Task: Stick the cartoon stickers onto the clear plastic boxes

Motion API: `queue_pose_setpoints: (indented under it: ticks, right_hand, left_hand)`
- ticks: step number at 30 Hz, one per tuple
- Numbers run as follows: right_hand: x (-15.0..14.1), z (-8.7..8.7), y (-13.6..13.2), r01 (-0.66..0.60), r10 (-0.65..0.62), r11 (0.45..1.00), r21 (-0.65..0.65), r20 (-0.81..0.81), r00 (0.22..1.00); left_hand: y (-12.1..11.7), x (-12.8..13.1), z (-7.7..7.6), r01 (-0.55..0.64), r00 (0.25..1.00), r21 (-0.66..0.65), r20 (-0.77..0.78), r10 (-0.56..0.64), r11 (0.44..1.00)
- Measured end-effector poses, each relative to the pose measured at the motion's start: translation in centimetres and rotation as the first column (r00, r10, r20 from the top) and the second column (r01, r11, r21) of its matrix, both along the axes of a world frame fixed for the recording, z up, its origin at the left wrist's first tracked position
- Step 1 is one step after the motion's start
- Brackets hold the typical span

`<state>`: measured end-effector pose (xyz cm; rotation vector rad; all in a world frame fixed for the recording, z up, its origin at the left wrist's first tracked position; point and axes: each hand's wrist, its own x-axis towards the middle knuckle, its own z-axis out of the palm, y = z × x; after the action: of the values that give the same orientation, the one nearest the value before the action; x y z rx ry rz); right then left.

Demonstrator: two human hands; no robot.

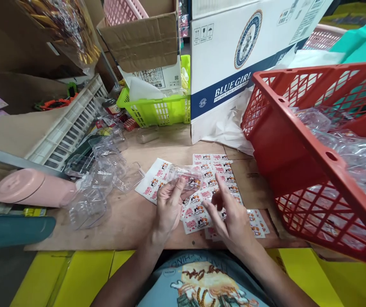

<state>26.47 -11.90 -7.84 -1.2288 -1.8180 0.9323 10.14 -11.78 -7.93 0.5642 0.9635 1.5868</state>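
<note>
My left hand (169,204) is closed on a clear plastic box (185,175), thumb on top, held above sheets of cartoon cat stickers. Printed cats show on or through the plastic; I cannot tell which. My right hand (230,213) is just to the right, index finger stretched out and thumb apart, with nothing visible in it. Under both hands lie the sticker sheets (230,181), one (151,181) angled to the left and smaller pieces (257,224) beneath my right wrist. Several empty clear plastic boxes (90,209) are heaped to the left.
A red basket (266,145) full of clear plastic pieces (361,155) stands at the right. Behind are a white carton (214,51) and a lime green basket (160,111). A pink bottle (36,187) lies at the left beside a white rack (70,123).
</note>
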Motion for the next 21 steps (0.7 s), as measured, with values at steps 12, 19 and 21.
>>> queue_pose_setpoints:
  ticks: [12, 19, 21]
  right_hand:
    - [-4.2, 0.0, 1.7, 0.061, -0.044, 0.998, 0.028, -0.414, 0.909]
    - [-4.2, -0.2, 0.9, 0.109, -0.075, 0.992, 0.058, -0.421, 0.904]
    - [-4.0, 0.1, 0.7, 0.139, -0.073, 0.977, 0.164, -0.357, 0.931]
  left_hand:
    - [-2.7, 2.1, 1.8, 0.065, 0.986, 0.031, 0.151, -0.069, 0.997]
    - [-3.3, 3.7, 2.1, 0.04, 0.995, 0.069, 0.09, -0.046, 0.997]
    - [-3.5, 3.7, 2.0, 0.033, 0.997, 0.064, 0.073, -0.038, 0.997]
